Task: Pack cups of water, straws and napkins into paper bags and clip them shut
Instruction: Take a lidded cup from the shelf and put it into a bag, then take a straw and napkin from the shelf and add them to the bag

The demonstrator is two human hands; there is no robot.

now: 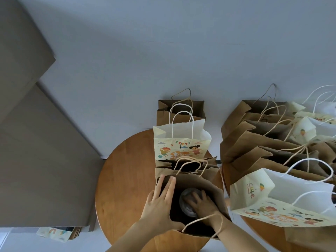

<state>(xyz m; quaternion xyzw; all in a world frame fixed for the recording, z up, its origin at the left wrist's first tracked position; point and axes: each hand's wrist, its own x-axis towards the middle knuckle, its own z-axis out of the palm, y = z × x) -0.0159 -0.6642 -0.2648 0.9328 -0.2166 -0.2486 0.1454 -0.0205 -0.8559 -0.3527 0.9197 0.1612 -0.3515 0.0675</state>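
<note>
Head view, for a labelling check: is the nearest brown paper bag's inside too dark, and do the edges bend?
Head view: inside the brown paper bag is deep shadow, leaving the clear plastic cup in the right hand dim; head view: wide-angle distortion leans the printed white bag outward.

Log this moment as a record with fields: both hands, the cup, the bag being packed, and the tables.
left hand: fingers straight against the left wall of the front bag, holding it open
right hand: inside the front bag, fingers round the cup
cup: clear, lidded, upright, low in the bag
front bag: brown, open, unclipped, on the left table
behind it: a brown bag, then a printed bag, both open
right table: crowded with open brown and printed bags
straws, napkins, clips: none visible
</note>
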